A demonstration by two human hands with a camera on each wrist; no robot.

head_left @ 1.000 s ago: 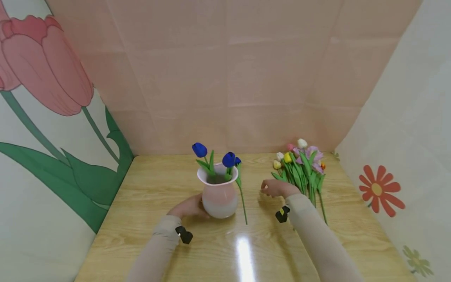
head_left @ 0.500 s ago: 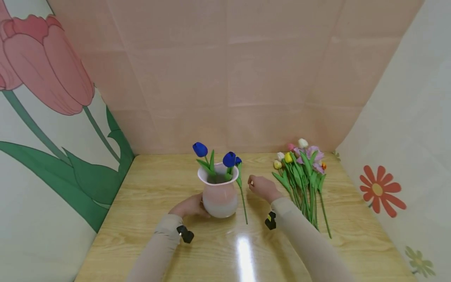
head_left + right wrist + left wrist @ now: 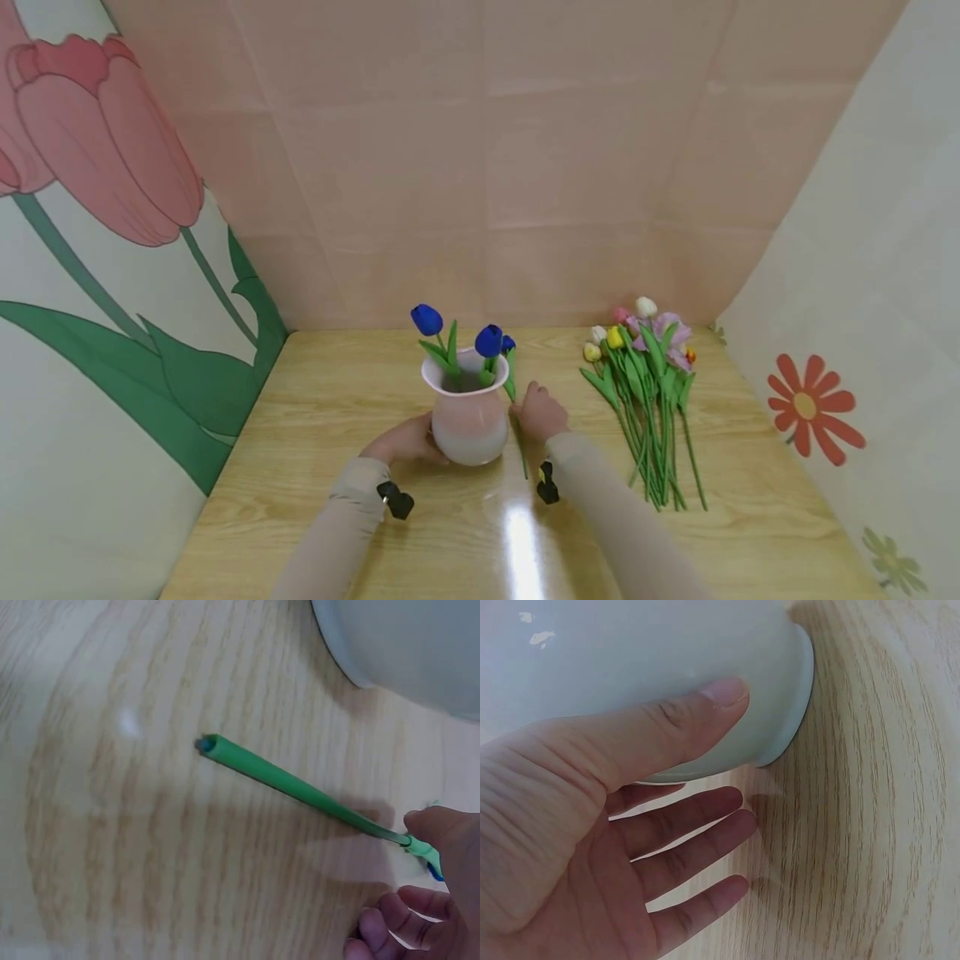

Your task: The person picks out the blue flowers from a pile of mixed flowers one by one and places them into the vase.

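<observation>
My left hand (image 3: 407, 440) is at the left side of a pink-and-white vase (image 3: 470, 429). In the left wrist view its thumb (image 3: 697, 716) rests along the vase's lower wall, while the other fingers stretch out loosely below. Two blue tulips (image 3: 427, 320) stand in the vase. Another blue tulip (image 3: 508, 343) lies on the table just right of it. My right hand (image 3: 542, 414) is low over that tulip's stem (image 3: 292, 786). Its thumb and loosely bent fingers lie on either side of the stem, with a gap between them in the right wrist view.
A bunch of mixed flowers (image 3: 652, 375) with long green stems lies to the right on the wooden table (image 3: 337, 367). A pink backdrop (image 3: 480, 167) rises behind the table. Printed flower panels (image 3: 885, 275) flank both sides.
My right hand has moved left from beside the mixed bunch to the lying blue tulip's stem. The left hand has stayed at the vase.
</observation>
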